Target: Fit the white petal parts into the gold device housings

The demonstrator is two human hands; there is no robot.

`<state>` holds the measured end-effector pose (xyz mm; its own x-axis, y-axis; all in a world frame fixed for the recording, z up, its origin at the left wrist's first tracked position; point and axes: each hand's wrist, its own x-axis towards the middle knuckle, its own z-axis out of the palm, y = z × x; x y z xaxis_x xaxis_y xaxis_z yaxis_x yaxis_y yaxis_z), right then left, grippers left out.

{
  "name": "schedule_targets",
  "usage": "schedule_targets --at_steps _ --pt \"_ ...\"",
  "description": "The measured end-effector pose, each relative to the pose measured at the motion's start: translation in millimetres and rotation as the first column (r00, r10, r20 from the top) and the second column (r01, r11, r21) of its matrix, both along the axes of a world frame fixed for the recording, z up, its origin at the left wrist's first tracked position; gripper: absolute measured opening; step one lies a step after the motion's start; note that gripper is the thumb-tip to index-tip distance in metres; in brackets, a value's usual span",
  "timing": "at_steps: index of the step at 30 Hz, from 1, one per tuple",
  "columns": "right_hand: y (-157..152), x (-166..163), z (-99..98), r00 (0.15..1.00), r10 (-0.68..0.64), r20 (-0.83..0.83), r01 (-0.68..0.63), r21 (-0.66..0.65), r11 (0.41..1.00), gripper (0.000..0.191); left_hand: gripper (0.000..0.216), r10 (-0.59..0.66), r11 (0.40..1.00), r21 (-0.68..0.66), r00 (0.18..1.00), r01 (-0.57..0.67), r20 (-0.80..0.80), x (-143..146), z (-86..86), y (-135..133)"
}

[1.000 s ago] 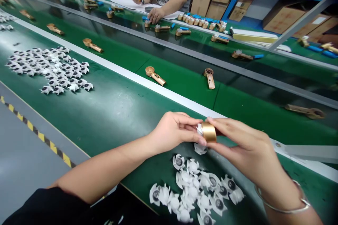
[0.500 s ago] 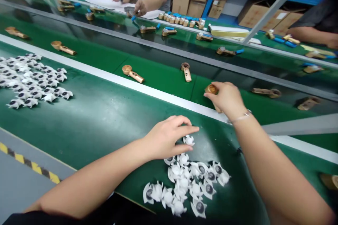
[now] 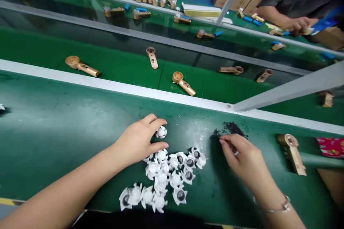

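Note:
My left hand [image 3: 143,137] rests on the green bench, thumb and forefinger apart around one white fan blade [image 3: 161,132]; a gap shows between thumb and blade. Just below lies a cluster of white fan blades [image 3: 162,180], some with dark round hubs facing up. My right hand [image 3: 242,159] has its thumb and forefinger pinched together at the edge of a scatter of tiny black pieces [image 3: 232,128]. Whatever those fingertips hold is too small to make out. To the right of that hand, a gold handheld fan housing [image 3: 292,152] lies on the bench.
Beyond the white rail [image 3: 120,86], several gold housings, one of them a housing [image 3: 184,83] nearby, lie on the green belt. A grey post [image 3: 282,87] slants across at right. A co-worker's hand [image 3: 299,25] works at the far bench. A red patterned item [image 3: 330,146] lies far right.
My right hand has let go of a gold housing on the belt and come back to the black pieces. The view has swung right. My left hand stays by the same blade.

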<state>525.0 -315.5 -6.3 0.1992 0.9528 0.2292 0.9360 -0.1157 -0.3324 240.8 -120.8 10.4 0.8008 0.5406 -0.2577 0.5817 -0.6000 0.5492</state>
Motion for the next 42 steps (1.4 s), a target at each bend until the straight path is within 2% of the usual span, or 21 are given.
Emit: schedule_targets --at_steps 4,10,13,14,16,19,22,23,25,27,28,32,37,42 --pt "-5.2 -8.6 -12.6 1.0 0.025 0.013 -0.026 0.044 0.999 0.013 0.044 0.02 0.999 0.033 1.0 -0.02 -0.006 3.9 -0.7 -1.2" --pt "4.2 4.1 -11.7 0.986 0.131 0.108 -0.12 -0.095 0.988 0.019 0.036 0.131 0.991 -0.016 0.989 -0.13 0.062 -0.4 -4.2 0.2" --pt "9.9 12.1 -13.0 0.981 0.158 0.114 -0.141 -0.139 0.98 0.017 0.034 0.269 0.956 -0.158 0.953 -0.247 0.14 -3.5 -0.8 1.1" --pt "12.1 13.9 -13.1 0.98 0.16 0.118 -0.143 -0.142 0.979 0.017 0.034 0.341 0.921 -0.259 0.924 -0.291 0.173 -4.2 1.0 1.5" --pt "17.5 14.7 -10.7 0.978 0.159 0.136 -0.14 -0.14 0.98 0.018 0.035 0.487 0.797 -0.515 0.84 -0.315 0.24 -5.3 5.0 2.4" --pt "30.8 2.5 3.9 0.996 0.072 0.054 -0.067 -0.089 0.994 0.013 0.031 0.648 0.549 -0.82 0.701 -0.161 0.297 -5.9 10.4 2.2" --pt "52.9 -31.6 31.3 0.975 -0.064 -0.212 0.06 -0.026 0.998 0.01 0.031 0.704 0.347 -0.937 0.652 0.028 0.28 -5.5 13.9 -2.0" --pt "61.9 -46.4 41.1 0.945 -0.058 -0.323 0.057 -0.014 0.998 0.01 0.033 0.708 0.298 -0.951 0.649 0.082 0.278 -5.2 14.6 -4.2" --pt "80.2 -75.5 58.3 0.862 0.042 -0.506 -0.044 0.008 0.999 0.011 0.035 0.712 0.236 -0.956 0.638 0.175 0.293 -4.6 15.5 -9.0" --pt "95.7 -98.2 68.8 0.764 0.133 -0.631 -0.159 0.016 0.987 0.012 0.035 0.721 0.207 -0.949 0.619 0.239 0.313 -4.1 15.7 -12.5" --pt "101.4 -105.8 71.2 0.746 0.155 -0.648 -0.194 0.01 0.981 0.012 0.035 0.726 0.198 -0.945 0.609 0.259 0.319 -4.0 15.5 -13.5" --pt "109.9 -114.5 68.4 0.79 0.163 -0.592 -0.2 0.002 0.98 0.01 0.035 0.755 0.186 -0.937 0.567 0.296 0.329 -4.3 13.2 -13.2" --pt "108.7 -111.8 63.5 0.819 0.167 -0.548 -0.197 0.004 0.98 0.009 0.035 0.76 0.163 -0.931 0.56 0.326 0.329 -5.5 10.4 -12.1" --pt "111.0 -110.9 63.6 0.864 0.224 -0.451 -0.241 0.021 0.97 0.009 0.035 0.784 0.162 -0.934 0.533 0.317 0.317 -4.9 10.5 -11.8"
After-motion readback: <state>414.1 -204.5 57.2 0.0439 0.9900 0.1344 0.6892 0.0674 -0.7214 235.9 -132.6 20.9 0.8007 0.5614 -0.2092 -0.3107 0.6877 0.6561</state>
